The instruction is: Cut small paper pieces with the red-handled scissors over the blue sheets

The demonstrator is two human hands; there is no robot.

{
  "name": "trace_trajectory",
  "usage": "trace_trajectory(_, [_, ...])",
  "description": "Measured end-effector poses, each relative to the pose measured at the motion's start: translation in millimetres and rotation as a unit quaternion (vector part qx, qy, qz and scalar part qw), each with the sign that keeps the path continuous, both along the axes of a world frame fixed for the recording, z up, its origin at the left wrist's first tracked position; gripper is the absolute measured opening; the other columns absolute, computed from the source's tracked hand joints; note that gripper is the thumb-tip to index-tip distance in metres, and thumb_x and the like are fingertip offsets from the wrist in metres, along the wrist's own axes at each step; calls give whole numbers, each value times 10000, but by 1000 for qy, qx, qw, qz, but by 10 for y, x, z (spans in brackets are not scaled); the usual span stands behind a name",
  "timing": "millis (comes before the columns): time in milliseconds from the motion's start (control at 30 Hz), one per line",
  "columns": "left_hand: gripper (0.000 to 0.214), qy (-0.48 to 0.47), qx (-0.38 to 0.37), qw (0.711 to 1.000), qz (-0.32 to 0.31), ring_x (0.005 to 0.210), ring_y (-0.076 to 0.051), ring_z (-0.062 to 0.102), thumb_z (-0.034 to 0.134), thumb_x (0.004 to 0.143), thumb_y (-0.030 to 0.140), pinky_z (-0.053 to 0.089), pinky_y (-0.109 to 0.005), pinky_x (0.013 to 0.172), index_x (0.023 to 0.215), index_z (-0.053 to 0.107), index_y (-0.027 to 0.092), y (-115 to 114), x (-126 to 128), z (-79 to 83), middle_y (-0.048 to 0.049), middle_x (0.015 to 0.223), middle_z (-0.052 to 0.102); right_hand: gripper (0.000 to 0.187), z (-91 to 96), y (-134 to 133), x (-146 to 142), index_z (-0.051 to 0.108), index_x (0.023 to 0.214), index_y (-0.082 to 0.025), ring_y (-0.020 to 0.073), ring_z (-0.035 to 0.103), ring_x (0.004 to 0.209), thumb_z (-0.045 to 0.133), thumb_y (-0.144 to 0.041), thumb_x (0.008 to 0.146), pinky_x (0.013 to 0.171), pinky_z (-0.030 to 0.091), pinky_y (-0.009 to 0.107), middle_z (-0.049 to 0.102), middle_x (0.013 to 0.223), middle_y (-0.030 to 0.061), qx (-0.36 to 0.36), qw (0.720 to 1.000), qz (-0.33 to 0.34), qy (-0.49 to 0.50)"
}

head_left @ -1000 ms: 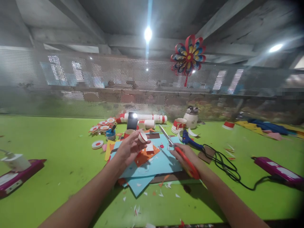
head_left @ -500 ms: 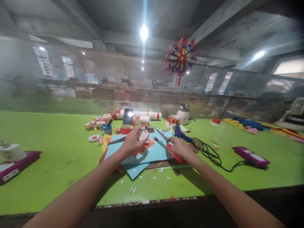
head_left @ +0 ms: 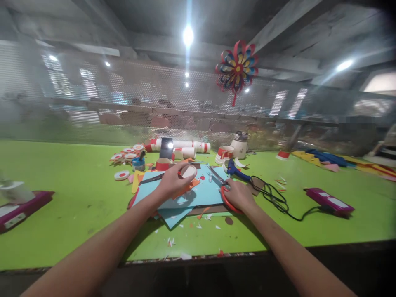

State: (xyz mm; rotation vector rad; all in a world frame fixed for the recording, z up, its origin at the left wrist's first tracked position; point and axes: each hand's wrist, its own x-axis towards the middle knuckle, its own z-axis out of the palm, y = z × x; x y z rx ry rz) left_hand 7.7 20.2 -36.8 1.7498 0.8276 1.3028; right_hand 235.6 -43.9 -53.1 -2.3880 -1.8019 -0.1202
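Observation:
My left hand (head_left: pixel 171 181) is closed around a short white cardboard ring (head_left: pixel 188 171), its round opening turned toward me. In my right hand (head_left: pixel 240 194) is a pair of scissors with red handles (head_left: pixel 225 199), the blades pointing up and left, apart from the ring. Both hands are over stacked light blue paper (head_left: pixel 207 194). Orange paper scraps (head_left: pixel 193 183) lie under the ring. A dark, slim tool (head_left: pixel 151 179) rests on the paper's left side, partly hidden by my left hand.
A blue glue gun (head_left: pixel 236 170) with a looping black cord (head_left: pixel 272 198) lies to the right, near a purple power strip (head_left: pixel 329 202). White-and-red tubes (head_left: pixel 201 147), a phone (head_left: pixel 166 147) and a jug (head_left: pixel 239 146) stand behind. Paper snippets litter the green table (head_left: pixel 93 218).
The scissors have shifted slightly right, away from the ring, and my right hand has moved with them. My left hand still holds the ring. The view has tilted a little.

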Motion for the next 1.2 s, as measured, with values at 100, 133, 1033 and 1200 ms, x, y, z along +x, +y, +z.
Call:
trace_trajectory(100, [305,-14,-29,999,-20,878,-248,592,744,620,318,446,-306,689,912,716,235,-5,5,3,-70,959,685,279,-17,6,38,563,1177,-164,212,634,955,563,-277,922,797,533,411,608,1169,78,7,1000,3,2])
trace_trajectory(133, [277,-20,-45,998,-33,826,-240,602,720,652,345,450,-305,653,902,717,226,-7,2,3,-77,938,688,277,-22,10,49,564,1176,-165,212,634,956,563,-277,922,798,533,411,608,1170,78,9,1000,5,4])
trace_trajectory(1033, [397,-324,-266,885,-201,767,-200,649,498,873,238,503,-286,650,1258,523,149,114,-190,88,-129,937,695,321,56,-292,-275,610,1102,-165,195,665,826,594,-377,862,752,529,293,714,945,41,180,916,276,231])
trace_trajectory(1200, [356,-331,-281,881,-189,722,-181,642,467,893,217,500,-263,610,1233,550,148,71,-176,153,-113,906,694,320,42,-306,-299,620,1084,-163,217,648,870,627,-350,825,785,508,313,706,1003,65,165,910,292,246])
